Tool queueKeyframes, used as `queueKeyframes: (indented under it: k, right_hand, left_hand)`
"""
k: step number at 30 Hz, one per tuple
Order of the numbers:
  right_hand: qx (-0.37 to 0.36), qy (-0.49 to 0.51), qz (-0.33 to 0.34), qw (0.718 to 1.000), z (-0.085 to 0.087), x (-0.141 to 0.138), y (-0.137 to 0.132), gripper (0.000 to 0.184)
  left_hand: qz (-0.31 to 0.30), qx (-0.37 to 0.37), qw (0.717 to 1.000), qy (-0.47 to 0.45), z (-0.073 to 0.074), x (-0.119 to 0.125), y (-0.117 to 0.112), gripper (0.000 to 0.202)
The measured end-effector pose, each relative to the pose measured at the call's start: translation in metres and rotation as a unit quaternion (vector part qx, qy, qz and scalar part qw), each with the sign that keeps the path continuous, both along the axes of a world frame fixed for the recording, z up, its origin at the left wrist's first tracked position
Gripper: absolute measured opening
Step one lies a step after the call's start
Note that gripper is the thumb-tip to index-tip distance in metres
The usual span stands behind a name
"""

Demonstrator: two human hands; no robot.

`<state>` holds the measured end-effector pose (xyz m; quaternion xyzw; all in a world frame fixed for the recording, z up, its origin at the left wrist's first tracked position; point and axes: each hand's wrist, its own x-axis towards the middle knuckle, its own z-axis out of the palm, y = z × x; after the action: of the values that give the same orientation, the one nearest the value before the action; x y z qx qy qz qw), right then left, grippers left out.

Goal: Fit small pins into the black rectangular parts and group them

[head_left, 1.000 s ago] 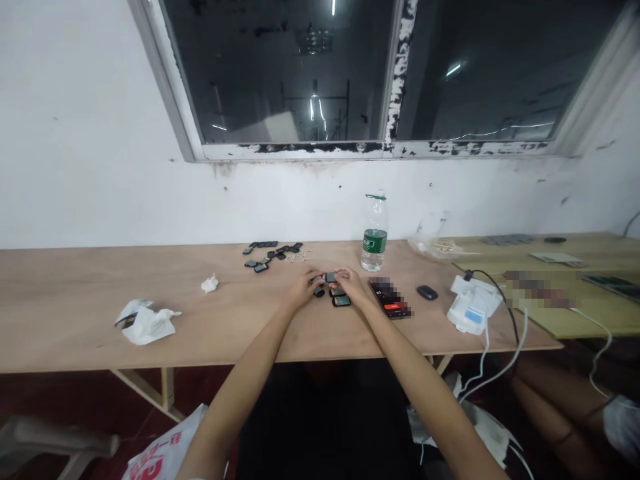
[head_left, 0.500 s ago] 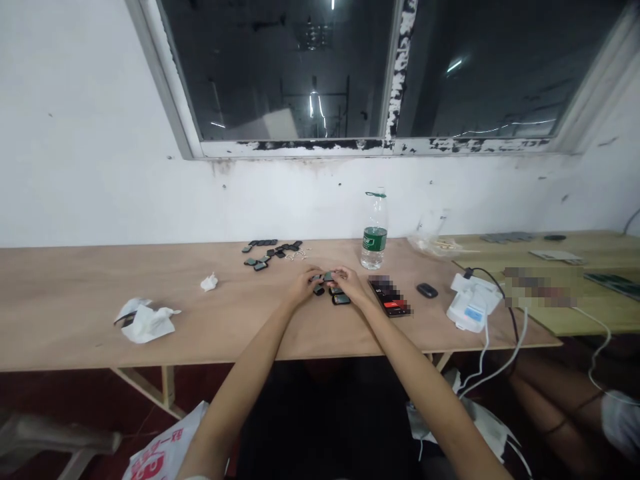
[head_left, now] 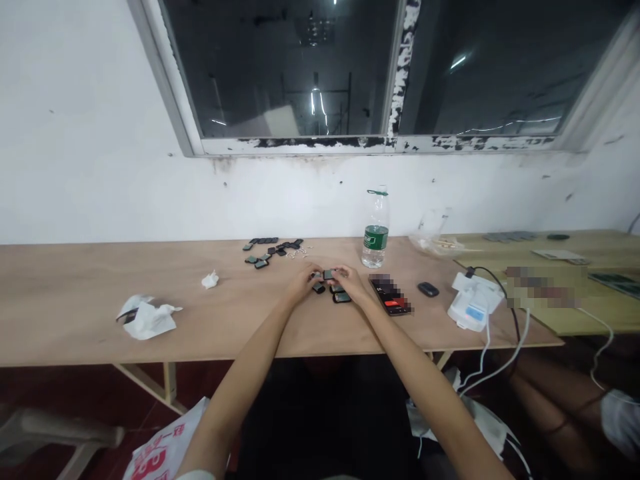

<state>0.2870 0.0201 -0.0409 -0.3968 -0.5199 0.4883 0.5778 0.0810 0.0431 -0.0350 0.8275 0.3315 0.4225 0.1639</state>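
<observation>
My right hand (head_left: pixel 347 279) pinches a small flat black piece with a grey-green, screen-like face (head_left: pixel 328 274), held just above the table. Close on its left, my left hand (head_left: pixel 304 281) has its fingers closed around another small dark piece (head_left: pixel 316 276), partly hidden by the fingertips. Under the left fingers lies a black piece (head_left: pixel 319 289). Below the right hand, more such pieces (head_left: pixel 342 298) lie on the wooden table (head_left: pixel 225 320). Farther back is a loose group of similar black pieces (head_left: pixel 261 264), beside several tiny white bits (head_left: pixel 299 253).
A water bottle (head_left: pixel 375 240) stands behind my right hand. To the right are a phone (head_left: pixel 387 297), a black oval case (head_left: pixel 428 289) and a white device (head_left: pixel 473 307) with cables. Crumpled tissues (head_left: pixel 150 320) lie left. Another person's leg (head_left: pixel 550 400) shows at lower right.
The piece in my right fingers has tilted, so more of its grey-green face shows. My hands have drawn slightly apart; the camera view has shifted a little.
</observation>
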Motion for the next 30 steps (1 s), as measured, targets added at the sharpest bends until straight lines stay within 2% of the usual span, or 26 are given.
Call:
queueKeyframes:
  k: [8, 13, 17, 21, 30]
  right_hand:
    - [-0.016, 0.032, -0.003, 0.999, 0.001, 0.000, -0.001, 0.021]
    - [-0.006, 0.029, -0.003, 1.000, 0.001, 0.000, 0.000, 0.021]
    - [-0.003, 0.032, -0.003, 0.999, 0.000, 0.000, 0.002, 0.024]
    - [0.000, 0.044, 0.005, 0.999, -0.001, 0.000, 0.002, 0.025]
    - [0.008, 0.015, 0.001, 1.000, -0.001, 0.000, 0.002, 0.032]
  left_hand:
    - [0.049, -0.024, 0.994, -0.092, -0.010, 0.009, 0.007, 0.024]
    - [0.069, -0.023, 0.990, -0.119, -0.009, 0.009, 0.006, 0.029]
    - [0.079, -0.056, 0.985, -0.142, -0.008, 0.011, 0.004, 0.029]
    - [0.074, -0.062, 0.980, -0.174, -0.007, 0.011, 0.000, 0.035]
    - [0.092, -0.041, 0.982, -0.158, -0.004, 0.011, -0.001, 0.028]
